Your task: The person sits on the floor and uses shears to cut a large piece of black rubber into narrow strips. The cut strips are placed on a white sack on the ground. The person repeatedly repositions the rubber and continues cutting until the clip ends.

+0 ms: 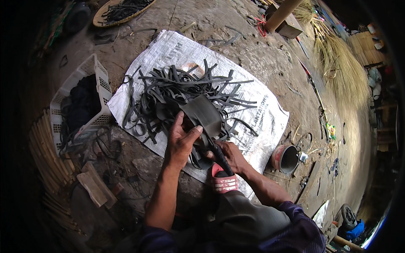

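My left hand point(181, 141) grips a wide, flat black rubber sheet point(204, 114), thumb on its near edge. A dark tool with a wrapped handle point(221, 158) slants from the sheet's edge down to my foot in a red sandal point(225, 182). Partly hidden behind that handle, my right hand point(231, 156) is closed, and a curled black rubber strip point(197, 159) shows at its fingertips. Just beyond the sheet lies a tangled heap of cut rubber strips point(168, 90) on a white woven sack point(265, 116).
A white plastic crate point(102, 80) with dark material stands at the left, near bundled split sticks point(48, 143). A round woven tray point(101, 19) of strips sits far left. A bucket point(287, 159) is right of the sack; a wooden post point(282, 14) and straw brooms point(341, 67) are beyond.
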Motion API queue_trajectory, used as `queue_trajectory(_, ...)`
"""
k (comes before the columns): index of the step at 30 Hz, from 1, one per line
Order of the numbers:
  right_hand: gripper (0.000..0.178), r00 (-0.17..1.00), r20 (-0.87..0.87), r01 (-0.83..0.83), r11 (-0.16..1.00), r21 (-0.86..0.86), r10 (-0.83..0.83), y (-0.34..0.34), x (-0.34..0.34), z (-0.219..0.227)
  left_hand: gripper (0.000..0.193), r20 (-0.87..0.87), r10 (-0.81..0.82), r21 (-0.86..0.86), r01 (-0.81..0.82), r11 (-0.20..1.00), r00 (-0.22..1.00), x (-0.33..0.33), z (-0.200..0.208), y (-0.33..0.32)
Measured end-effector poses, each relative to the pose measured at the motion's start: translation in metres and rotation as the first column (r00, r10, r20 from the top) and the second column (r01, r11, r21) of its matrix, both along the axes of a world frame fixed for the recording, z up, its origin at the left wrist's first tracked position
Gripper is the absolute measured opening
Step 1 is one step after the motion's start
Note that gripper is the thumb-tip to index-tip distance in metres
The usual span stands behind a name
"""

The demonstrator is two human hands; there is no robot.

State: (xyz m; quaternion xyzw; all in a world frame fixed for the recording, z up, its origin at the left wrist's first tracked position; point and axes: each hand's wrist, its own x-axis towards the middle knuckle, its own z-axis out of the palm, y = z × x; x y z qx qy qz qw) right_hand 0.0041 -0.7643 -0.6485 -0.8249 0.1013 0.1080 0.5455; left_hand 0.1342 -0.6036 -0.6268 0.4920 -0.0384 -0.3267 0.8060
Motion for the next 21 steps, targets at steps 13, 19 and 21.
queue_trajectory(13,0.059,0.995,-0.095,-0.028,0.997,0.073,0.034,0.0032,-0.0058,0.0026,0.056,0.001,-0.005,-0.052,0.005,0.999,1.0,0.0019,0.0026,0.0009)
queue_trajectory(19,0.053,0.997,0.061,-0.046,0.994,-0.103,0.053,0.0024,-0.0031,0.0,0.051,-0.018,-0.084,0.076,0.085,0.993,0.996,-0.0013,-0.0009,0.0007)
queue_trajectory(21,0.054,1.0,0.005,0.03,0.999,0.025,-0.031,0.0039,-0.0059,0.0012,0.05,0.022,-0.044,0.045,0.043,0.998,0.999,0.0003,-0.0028,0.0017)
